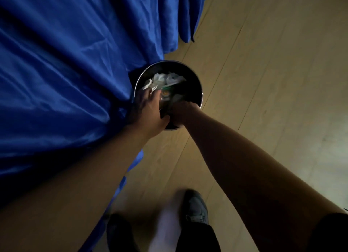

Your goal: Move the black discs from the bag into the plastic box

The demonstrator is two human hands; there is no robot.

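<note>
Steel-rimmed bin (195, 76) stands on the wooden floor (263, 82) against the blue cloth (66, 63), crumpled paper (162, 79) inside. Left hand (148, 110) reaches in, fingers loosely spread; right hand (181, 113) looks curled, though on what I cannot tell. Probably discarding something. No discs, bag or box visible.

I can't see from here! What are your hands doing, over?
Both hands, left and right, down in a round metal bin. Crumpled paper inside. No discs, bag or box visible.
</note>
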